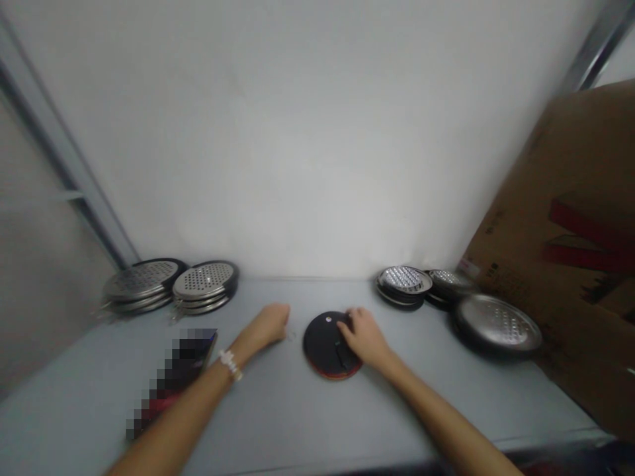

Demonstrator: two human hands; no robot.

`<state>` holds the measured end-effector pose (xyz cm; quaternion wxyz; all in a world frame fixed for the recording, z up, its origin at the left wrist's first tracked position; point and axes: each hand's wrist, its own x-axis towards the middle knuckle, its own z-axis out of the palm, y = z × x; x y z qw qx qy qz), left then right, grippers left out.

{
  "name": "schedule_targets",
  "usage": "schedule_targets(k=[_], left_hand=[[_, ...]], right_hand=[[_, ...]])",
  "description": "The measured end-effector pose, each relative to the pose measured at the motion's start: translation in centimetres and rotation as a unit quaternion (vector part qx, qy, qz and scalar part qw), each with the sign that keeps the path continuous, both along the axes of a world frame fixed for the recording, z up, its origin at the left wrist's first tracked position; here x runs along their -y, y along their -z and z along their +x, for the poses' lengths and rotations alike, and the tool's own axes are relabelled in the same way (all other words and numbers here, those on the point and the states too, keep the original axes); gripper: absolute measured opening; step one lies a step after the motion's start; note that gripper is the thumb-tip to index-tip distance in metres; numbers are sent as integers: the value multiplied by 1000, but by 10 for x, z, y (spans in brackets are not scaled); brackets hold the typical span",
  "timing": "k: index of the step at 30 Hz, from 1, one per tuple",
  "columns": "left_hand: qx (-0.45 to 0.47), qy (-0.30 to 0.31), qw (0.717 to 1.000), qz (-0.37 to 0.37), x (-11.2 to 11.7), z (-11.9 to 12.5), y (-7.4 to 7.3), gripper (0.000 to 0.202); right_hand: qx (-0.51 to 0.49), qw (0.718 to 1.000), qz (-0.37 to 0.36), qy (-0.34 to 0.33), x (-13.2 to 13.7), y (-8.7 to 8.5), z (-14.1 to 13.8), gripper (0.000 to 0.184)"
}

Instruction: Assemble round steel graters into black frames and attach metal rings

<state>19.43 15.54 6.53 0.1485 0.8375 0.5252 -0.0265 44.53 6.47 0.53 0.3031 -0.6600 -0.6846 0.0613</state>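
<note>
A round black disc (325,347) with a red-orange lower edge lies at the middle of the table. On its top are a small silvery spot and a dark bar-like part. My right hand (366,336) grips the disc's right side, thumb on top and fingers at the far edge. To the left of the disc, my left hand (272,322) is closed just above the table; whatever its fingers may hold is hidden. A faint, small ring-like shape (292,336) shows on the table between that hand and the disc, too blurred to name.
Round metal graters stand in two stacks at the back left, the nearer being this stack (206,281). More graters (404,281) sit back right, beside a large one (499,324). A cardboard box (560,264) borders the right side. A pixelated object (183,360) lies by my left forearm.
</note>
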Motion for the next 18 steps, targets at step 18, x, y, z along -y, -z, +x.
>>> schedule_targets(k=[18], left_hand=[[568, 1, 793, -221, 44, 72, -11, 25]], right_hand=[[-357, 923, 80, -123, 17, -34, -14, 29]])
